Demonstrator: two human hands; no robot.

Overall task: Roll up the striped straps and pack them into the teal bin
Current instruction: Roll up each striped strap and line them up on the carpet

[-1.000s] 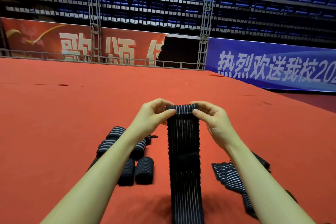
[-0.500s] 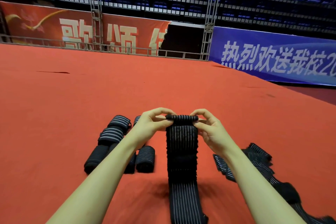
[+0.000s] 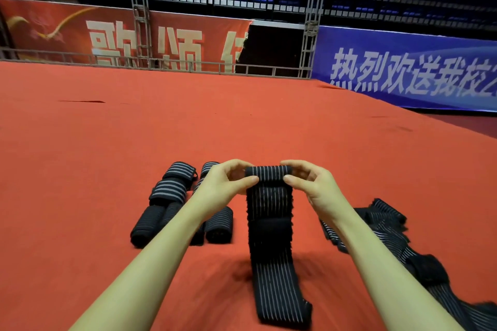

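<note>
- I see my left hand (image 3: 223, 185) and right hand (image 3: 313, 185) each pinching one end of the small roll at the top of the striped strap (image 3: 270, 226), grip clenched on it; its tail runs back toward me over the red carpet (image 3: 242, 121).
- I count about six rolled straps (image 3: 172, 196) to the left.
- A loose heap of unrolled straps (image 3: 390, 234) lies right; count unclear.
- Bare carpet stretches ahead to the railing (image 3: 161, 63).

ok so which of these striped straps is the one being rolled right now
The long strap in the middle: both hands, left and right, pinch its rolled top end. The finished rolls lie to its left, the loose unrolled pile to its right.
</note>
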